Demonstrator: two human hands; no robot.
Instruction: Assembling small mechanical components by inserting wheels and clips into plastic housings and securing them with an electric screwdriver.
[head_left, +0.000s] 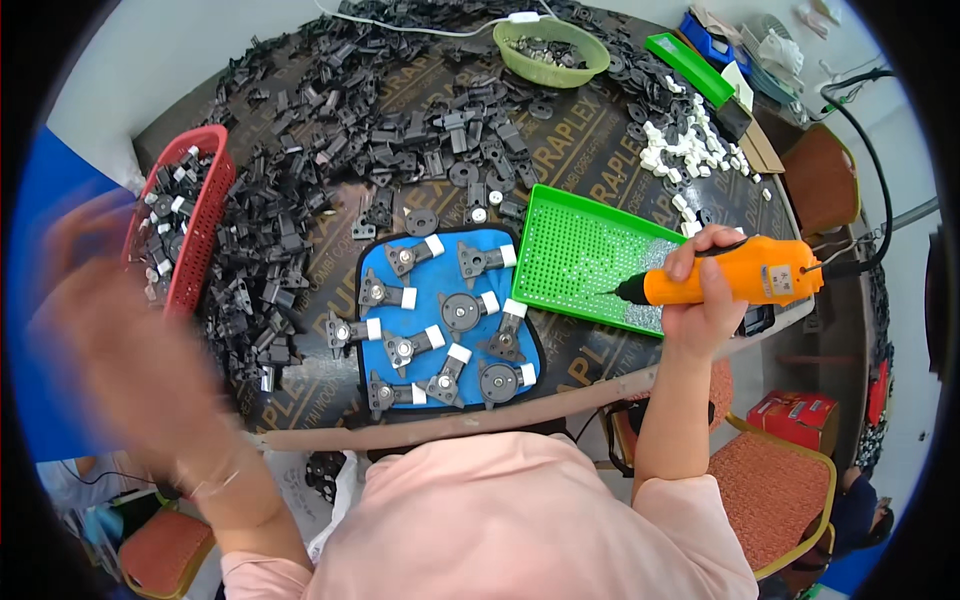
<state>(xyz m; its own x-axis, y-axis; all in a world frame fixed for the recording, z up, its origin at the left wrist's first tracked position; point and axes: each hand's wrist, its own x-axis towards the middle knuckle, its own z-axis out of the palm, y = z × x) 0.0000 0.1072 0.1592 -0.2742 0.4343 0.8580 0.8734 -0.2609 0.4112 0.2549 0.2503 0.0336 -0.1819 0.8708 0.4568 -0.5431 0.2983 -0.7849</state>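
An orange electric screwdriver (735,277) is gripped in my right hand (708,290), its dark tip pointing left over a green tray (560,205) with small metal screws inside. My left hand (125,340) is smeared by motion near a red basket (208,215) of black and white parts; whether its fingers hold anything cannot be made out. Between my hands lies a blue mat (430,290) with several black plastic assemblies (462,312) on it, most with a white end piece and some with a round disc.
Loose black plastic parts (330,110) pile across the table's left and far side. A pale green bowl (552,70) of metal pieces stands at the back. White pieces (690,145) lie at right. The screwdriver's black cable (885,170) loops up at right; red chairs (770,490) stand below.
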